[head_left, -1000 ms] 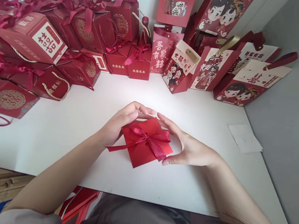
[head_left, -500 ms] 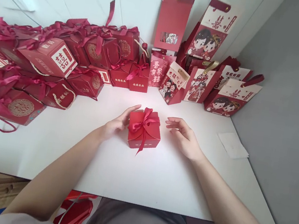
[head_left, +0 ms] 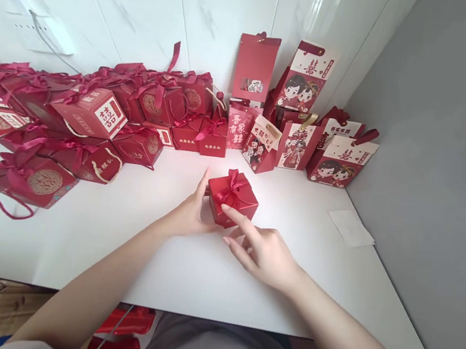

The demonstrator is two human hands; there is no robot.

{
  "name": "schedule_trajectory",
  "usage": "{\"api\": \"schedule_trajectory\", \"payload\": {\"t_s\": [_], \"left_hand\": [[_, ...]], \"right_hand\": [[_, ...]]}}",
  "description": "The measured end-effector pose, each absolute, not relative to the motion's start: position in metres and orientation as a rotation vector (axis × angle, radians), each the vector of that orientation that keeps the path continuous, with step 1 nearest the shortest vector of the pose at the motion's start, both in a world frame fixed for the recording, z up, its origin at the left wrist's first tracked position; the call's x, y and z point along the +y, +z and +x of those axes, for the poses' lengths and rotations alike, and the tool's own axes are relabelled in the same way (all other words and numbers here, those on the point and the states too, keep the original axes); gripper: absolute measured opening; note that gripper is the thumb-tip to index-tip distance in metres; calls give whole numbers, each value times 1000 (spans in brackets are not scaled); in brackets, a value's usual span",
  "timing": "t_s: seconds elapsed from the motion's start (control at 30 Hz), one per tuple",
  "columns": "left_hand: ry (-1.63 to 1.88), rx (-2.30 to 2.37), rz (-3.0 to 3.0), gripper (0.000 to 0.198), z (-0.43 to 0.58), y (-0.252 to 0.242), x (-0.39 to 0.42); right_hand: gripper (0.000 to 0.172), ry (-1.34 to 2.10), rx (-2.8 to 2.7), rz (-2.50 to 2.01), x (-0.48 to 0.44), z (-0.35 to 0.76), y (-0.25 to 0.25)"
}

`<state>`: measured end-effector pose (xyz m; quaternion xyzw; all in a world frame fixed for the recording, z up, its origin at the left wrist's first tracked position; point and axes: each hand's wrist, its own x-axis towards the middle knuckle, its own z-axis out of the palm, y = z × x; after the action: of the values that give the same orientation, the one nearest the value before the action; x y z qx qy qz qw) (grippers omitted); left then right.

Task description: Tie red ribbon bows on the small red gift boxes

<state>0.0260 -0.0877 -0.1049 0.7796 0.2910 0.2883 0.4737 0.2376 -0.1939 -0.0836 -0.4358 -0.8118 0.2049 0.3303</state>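
A small red gift box [head_left: 244,200] with a red ribbon bow [head_left: 233,185] on its lid is in the middle of the white table [head_left: 214,284]. My left hand [head_left: 191,212] cradles the box's left side, thumb up along it and fingers partly hidden behind and beneath it. From the right, my right hand [head_left: 267,252] reaches across the box's front. Its index finger stretches to the lid's front edge just below the bow, and the other fingers are loosely bent and apart, gripping nothing.
Red gift boxes with ribbons and rope handles [head_left: 87,108] are piled at the left. Several wedding-print paper boxes [head_left: 304,85] stand stacked against the back wall. A white paper sheet [head_left: 351,227] lies at the right, beside a grey wall [head_left: 434,172].
My left hand has taken hold of the box, which is turned from its earlier angle. My right hand has come in to the box's front. The camera view has tilted up.
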Motion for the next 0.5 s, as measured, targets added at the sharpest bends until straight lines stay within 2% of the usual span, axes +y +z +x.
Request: {"api": "schedule_trajectory", "payload": {"t_s": [0.07, 0.2, 0.5], "left_hand": [[750, 739, 1973, 136, 25, -112, -84], [728, 791, 2070, 129, 20, -116, -79], [714, 771, 2062, 123, 21, -107, -83]], "right_hand": [[50, 571, -2080, -1197, -190, 239, -86], [28, 446, -1921, -1238, -181, 249, -86], [28, 300, -1814, -1405, -160, 282, -87]]}}
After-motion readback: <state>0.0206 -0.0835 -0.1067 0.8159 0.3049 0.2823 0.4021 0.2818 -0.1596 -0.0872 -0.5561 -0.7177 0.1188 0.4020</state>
